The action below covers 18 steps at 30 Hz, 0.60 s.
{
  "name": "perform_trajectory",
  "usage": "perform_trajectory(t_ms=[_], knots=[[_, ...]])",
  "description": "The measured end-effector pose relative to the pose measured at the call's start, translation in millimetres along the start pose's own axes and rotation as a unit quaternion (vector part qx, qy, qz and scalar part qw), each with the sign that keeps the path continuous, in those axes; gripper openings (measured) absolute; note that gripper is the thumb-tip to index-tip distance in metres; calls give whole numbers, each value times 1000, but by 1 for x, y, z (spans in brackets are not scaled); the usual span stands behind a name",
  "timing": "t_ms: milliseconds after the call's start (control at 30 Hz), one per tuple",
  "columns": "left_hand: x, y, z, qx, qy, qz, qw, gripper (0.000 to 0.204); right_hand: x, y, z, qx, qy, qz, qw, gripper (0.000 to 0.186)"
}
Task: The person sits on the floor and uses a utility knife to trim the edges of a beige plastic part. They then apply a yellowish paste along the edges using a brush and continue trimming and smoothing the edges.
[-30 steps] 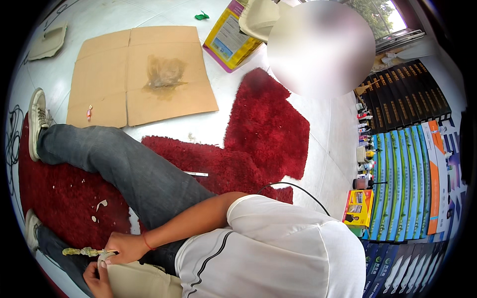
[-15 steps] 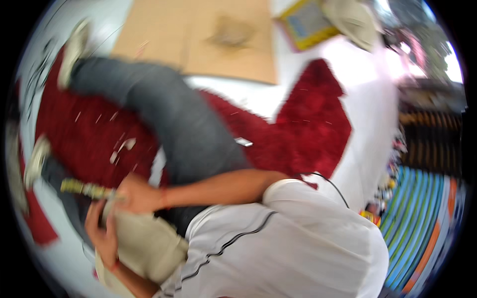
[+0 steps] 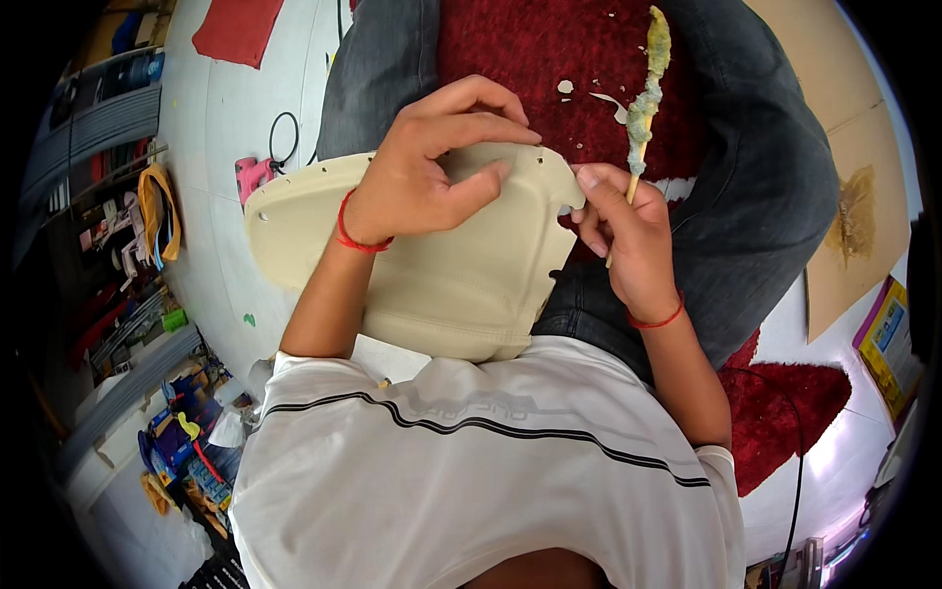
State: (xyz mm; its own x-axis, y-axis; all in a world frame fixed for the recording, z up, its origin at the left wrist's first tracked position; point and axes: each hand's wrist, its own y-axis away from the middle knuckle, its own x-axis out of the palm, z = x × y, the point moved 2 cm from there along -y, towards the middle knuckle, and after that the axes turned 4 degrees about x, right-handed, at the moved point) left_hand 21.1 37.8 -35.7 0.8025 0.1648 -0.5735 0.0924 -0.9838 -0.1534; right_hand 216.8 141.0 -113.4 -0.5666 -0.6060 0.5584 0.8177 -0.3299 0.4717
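Note:
A beige moulded panel (image 3: 412, 285), with stitched lines and notched edges, lies across my lap. My left hand (image 3: 442, 172) is bent over its top edge, thumb against the inner surface and fingers curled at the rim. Beside the panel's right corner, my right hand (image 3: 628, 236) is closed round a thin wooden stick with lumpy, yellow-grey glue-like material (image 3: 648, 88) on its upper part. The thumb of that hand also presses on the panel's corner.
Red shaggy rug (image 3: 500, 49) lies between my legs, with pale scraps (image 3: 566, 86). At right are stained cardboard (image 3: 859, 118) and a yellow box (image 3: 883, 339). At left are a pink glue gun (image 3: 253, 177), a red cloth (image 3: 235, 27) and cluttered shelving (image 3: 98, 245).
My view has swung sharply, so my legs now point up the picture. The stick has turned from level to upright, and my left hand has moved higher onto the panel's top edge.

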Motion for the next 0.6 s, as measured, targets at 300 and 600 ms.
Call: perform_trajectory(t_ms=[300,600], knots=[[1,-4,-1,27,-1,-16,1000,23,0,7,9,13,-6,-8,1000,20],[2,-5,0,13,16,-14,1000,15,6,6,9,-31,60,-17,998,10]])
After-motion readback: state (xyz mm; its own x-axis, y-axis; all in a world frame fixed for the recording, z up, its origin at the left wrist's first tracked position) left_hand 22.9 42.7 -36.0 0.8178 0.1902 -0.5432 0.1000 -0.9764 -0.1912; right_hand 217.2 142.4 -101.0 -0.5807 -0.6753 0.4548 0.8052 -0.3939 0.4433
